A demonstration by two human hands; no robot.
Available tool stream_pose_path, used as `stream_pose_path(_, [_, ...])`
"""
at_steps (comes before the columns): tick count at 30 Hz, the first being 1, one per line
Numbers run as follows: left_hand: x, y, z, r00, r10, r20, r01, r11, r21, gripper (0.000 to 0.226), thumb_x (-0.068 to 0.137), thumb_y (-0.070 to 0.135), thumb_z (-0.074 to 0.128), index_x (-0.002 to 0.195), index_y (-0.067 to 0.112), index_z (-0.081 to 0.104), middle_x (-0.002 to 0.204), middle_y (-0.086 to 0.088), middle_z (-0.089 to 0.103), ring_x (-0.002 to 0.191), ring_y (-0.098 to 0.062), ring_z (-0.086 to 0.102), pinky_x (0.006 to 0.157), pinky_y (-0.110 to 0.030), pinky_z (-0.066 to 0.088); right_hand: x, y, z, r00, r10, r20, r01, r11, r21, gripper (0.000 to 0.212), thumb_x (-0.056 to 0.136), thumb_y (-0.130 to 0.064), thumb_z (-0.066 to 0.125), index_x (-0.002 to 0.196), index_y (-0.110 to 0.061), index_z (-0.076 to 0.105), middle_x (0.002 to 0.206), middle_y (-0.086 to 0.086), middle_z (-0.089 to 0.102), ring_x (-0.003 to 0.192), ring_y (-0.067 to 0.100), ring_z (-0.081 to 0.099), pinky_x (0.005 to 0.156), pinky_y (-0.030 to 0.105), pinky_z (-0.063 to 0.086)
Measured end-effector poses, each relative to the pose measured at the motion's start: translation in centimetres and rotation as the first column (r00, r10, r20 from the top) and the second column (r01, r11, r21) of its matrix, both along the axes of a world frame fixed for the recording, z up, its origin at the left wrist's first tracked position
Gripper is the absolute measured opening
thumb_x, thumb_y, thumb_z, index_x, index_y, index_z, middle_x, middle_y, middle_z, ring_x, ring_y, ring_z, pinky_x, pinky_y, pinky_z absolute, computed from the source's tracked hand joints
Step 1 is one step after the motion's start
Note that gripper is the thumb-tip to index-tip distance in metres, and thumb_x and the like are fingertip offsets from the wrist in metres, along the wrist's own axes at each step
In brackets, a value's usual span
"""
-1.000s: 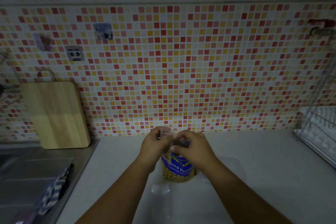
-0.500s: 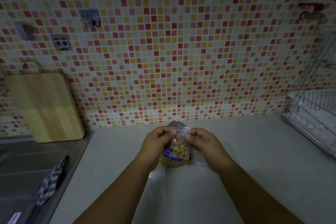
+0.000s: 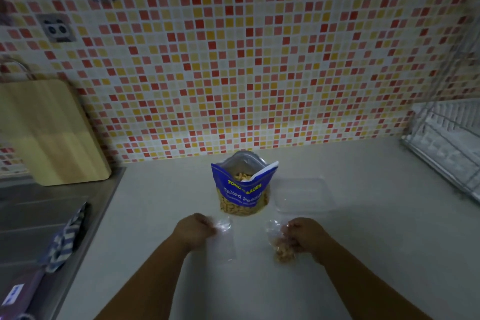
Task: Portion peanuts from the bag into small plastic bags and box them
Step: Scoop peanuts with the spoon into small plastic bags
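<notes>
a mosaic wall of red, orange and yellow tiles fills the upper half of the view. below it lies a pale counter. taking the peanut bag as the middle of the dial, a steel sink sits at 9 o'clock with a striped cloth on its edge. a wooden cutting board leans on the wall at 10 o'clock, and a wire dish rack stands at 2 o'clock.

the blue peanut bag stands upright near the wall, with its top torn open and nuts showing inside. a clear plastic box lies just beside it at 3 o'clock.

the left hand, at 7 o'clock, has curled fingers pinching the top edge of an empty small bag, which lies flat on the counter. the right hand, at 5 o'clock, has its fingers curled round a filled small bag with peanuts in its lower end. this bag sits near the box's front edge. both hands are blurred.
</notes>
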State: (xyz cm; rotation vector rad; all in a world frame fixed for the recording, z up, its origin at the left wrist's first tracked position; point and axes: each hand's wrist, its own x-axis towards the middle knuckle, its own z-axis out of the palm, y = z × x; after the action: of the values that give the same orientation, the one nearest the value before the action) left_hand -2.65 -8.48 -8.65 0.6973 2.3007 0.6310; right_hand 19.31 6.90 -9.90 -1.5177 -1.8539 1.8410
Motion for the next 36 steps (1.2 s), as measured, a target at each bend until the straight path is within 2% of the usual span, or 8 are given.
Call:
stream_pose_path(5, [0.8, 0.9, -1.9, 0.996, 0.085, -0.042, -0.086, 0.996, -0.024, 0.075, 0.066, 0.056, 0.065, 0.125, 0.011, 0.051, 0.129, -0.009, 0.058, 0.121, -0.026, 0.054, 0.096, -0.028, 0.041, -1.3, 0.3, -3.0, 0.983, -0.014, 0.181, -0.033, 0.967, 0.254, 0.039, 0.086, -0.014, 0.060, 0.047, -0.016, 0.054, 0.058, 0.009, 0.056, 0.059, 0.023, 0.055, 0.069, 0.040, 0.051])
stream_pose_path(8, [0.9, 1.5, -2.9, 0.984, 0.150, -0.097, -0.151, 0.989, -0.003, 0.058, 0.070, 0.048, 0.069, 0.114, 0.012, 0.057, 0.121, -0.008, 0.063, 0.116, -0.026, 0.057, 0.091, -0.025, 0.042, -1.7, -0.4, -2.3, 0.954, 0.006, 0.300, -0.117, 0.928, 0.353, 0.030, 0.090, -0.023, 0.054, 0.063, -0.017, 0.064, 0.076, 0.013, 0.063, 0.080, 0.020, 0.057, 0.072, 0.029, 0.043])
stream_pose_path(12, [0.3, 1.4, -3.3, 0.970, 0.177, -0.168, -0.177, 0.984, 0.016, 0.023, 0.079, 0.027, 0.066, 0.098, 0.015, 0.064, 0.109, -0.006, 0.070, 0.108, -0.023, 0.062, 0.081, -0.019, 0.039, -1.9, -0.7, -1.8, 0.970, -0.057, 0.236, -0.011, 0.961, 0.277, 0.022, 0.090, -0.019, 0.055, 0.103, -0.009, 0.070, 0.108, 0.010, 0.069, 0.087, 0.020, 0.060, 0.061, 0.020, 0.041])
stream_pose_path(21, [-0.9, 0.4, -2.5, 0.974, 0.107, -0.199, -0.081, 0.988, 0.132, 0.018, 0.078, 0.012, 0.065, 0.095, 0.017, 0.069, 0.100, -0.004, 0.072, 0.098, -0.022, 0.066, 0.077, -0.018, 0.042, -2.0, -1.4, -2.1, 0.951, -0.195, 0.238, 0.106, 0.934, 0.341, 0.022, 0.092, -0.017, 0.050, 0.104, -0.007, 0.065, 0.105, 0.010, 0.067, 0.103, 0.027, 0.063, 0.071, 0.024, 0.043])
stream_pose_path(25, [-1.4, -0.1, -1.9, 0.976, 0.076, -0.206, -0.037, 0.982, 0.183, 0.017, 0.073, 0.010, 0.069, 0.068, 0.024, 0.061, 0.073, 0.000, 0.067, 0.077, -0.018, 0.064, 0.060, -0.011, 0.042, -2.5, -2.3, -1.5, 0.922, -0.265, 0.283, -0.005, 0.722, 0.692, 0.021, 0.087, -0.027, 0.058, 0.095, -0.008, 0.061, 0.097, 0.013, 0.066, 0.096, 0.030, 0.062, 0.082, 0.034, 0.048])
stream_pose_path(29, [-1.7, -0.6, -0.9, 0.989, 0.040, -0.145, -0.002, 0.969, 0.248, 0.022, 0.072, 0.009, 0.072, 0.061, 0.025, 0.060, 0.063, 0.007, 0.059, 0.063, -0.010, 0.054, 0.056, -0.011, 0.038, -3.8, -3.8, -0.6, 0.996, -0.057, 0.065, -0.019, 0.589, 0.808, 0.015, 0.076, -0.021, 0.072, 0.077, -0.009, 0.062, 0.076, 0.010, 0.062, 0.074, 0.028, 0.061, 0.067, 0.030, 0.044])
stream_pose_path(33, [-1.9, -1.4, 1.1, 0.984, -0.099, 0.147, 0.037, 0.928, 0.371, 0.018, 0.065, 0.005, 0.079, 0.064, 0.017, 0.066, 0.054, 0.007, 0.057, 0.056, -0.010, 0.051, 0.054, -0.016, 0.043, -5.7, -5.6, 1.7, 0.970, 0.232, -0.068, -0.111, 0.677, 0.728, 0.027, 0.082, -0.023, 0.068, 0.107, -0.014, 0.066, 0.100, -0.004, 0.059, 0.090, 0.010, 0.057, 0.079, 0.019, 0.046])
stream_pose_path(36, [-1.8, -1.5, 3.3, 0.953, -0.191, 0.234, 0.077, 0.903, 0.422, 0.016, 0.072, 0.001, 0.076, 0.070, 0.013, 0.066, 0.060, 0.003, 0.061, 0.059, -0.009, 0.055, 0.056, -0.016, 0.047, -6.8, -6.6, 4.1, 0.942, 0.291, -0.166, -0.095, 0.708, 0.700, 0.031, 0.084, -0.020, 0.068, 0.115, -0.015, 0.066, 0.108, 0.000, 0.065, 0.095, 0.011, 0.060, 0.088, 0.025, 0.050])
